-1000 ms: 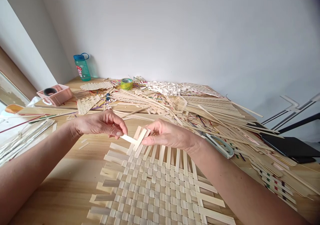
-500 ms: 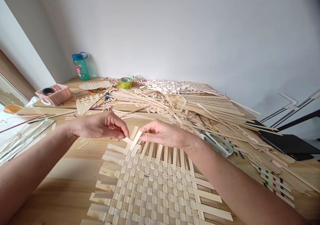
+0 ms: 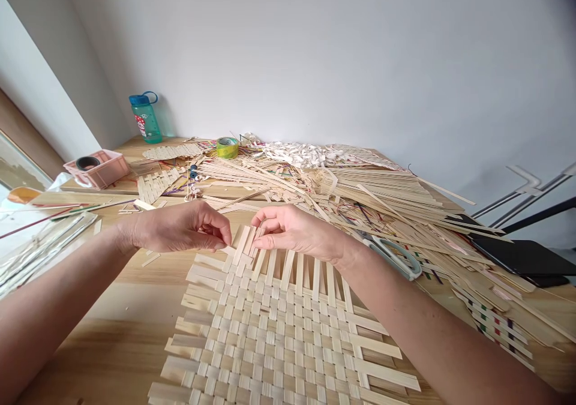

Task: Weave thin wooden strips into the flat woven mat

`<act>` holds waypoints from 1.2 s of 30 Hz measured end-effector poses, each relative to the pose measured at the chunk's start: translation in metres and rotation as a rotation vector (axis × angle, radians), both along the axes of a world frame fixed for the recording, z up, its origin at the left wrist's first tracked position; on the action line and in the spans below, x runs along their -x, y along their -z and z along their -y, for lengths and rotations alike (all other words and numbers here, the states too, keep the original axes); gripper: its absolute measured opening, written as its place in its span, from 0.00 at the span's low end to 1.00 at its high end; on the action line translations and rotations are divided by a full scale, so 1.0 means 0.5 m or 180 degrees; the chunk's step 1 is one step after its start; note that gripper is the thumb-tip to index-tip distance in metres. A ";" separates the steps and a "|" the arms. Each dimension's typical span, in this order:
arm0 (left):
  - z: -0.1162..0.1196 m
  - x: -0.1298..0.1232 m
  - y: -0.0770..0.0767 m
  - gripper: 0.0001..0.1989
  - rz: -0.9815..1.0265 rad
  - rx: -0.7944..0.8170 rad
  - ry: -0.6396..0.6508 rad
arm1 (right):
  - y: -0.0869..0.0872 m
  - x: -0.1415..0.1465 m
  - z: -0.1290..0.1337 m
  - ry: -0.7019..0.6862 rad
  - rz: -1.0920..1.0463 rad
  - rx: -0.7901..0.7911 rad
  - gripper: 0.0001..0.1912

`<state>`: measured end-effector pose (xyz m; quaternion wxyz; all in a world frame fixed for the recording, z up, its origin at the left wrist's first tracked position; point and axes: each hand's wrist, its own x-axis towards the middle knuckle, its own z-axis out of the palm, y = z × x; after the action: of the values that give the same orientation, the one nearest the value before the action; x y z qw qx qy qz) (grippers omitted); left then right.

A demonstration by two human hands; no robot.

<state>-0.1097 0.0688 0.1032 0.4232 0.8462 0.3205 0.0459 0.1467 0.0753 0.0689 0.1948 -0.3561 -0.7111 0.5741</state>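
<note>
A mat woven from flat, pale wood strips point(image 3: 270, 339) lies in front of me, its loose strip ends sticking out along the edges. At its far left corner, my left hand point(image 3: 193, 228) has curled fingers, thumb and fingertips pinched at the end of a crossing strip. Across from it, my right hand point(image 3: 297, 234) has thumb and fingers around upright strip ends point(image 3: 245, 242) at the same corner. Those fingers partly cover the strips they grip.
Scissors point(image 3: 396, 258) lie beyond my right forearm. Loose strips point(image 3: 387, 192) and scraps cover the table's far side, with a tape roll point(image 3: 227, 147) among them. A pink basket point(image 3: 105, 171) and a blue-green bottle point(image 3: 147, 123) stand at back left; a black flat object point(image 3: 522, 258) is at right.
My right fingers have shifted over the corner strips and spread slightly; the strip that stood raised between my hands now lies lower, beside the others. My left hand has barely moved.
</note>
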 end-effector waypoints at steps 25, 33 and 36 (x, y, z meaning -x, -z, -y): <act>-0.001 0.002 -0.018 0.09 0.0026 0.0508 -0.0173 | 0.003 0.007 0.005 -0.0278 -0.0334 -0.0207 0.06; -0.015 0.014 0.000 0.10 0.0000 0.0616 -0.0359 | -0.020 -0.003 0.006 -0.0478 -0.0208 -0.0453 0.04; -0.014 0.011 -0.002 0.10 0.0009 0.0623 -0.0446 | -0.017 -0.004 0.005 -0.0432 -0.0272 -0.0348 0.06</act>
<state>-0.1152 0.0757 0.1040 0.4999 0.7763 0.3813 0.0451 0.1489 0.0728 0.0776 0.2048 -0.2712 -0.7549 0.5610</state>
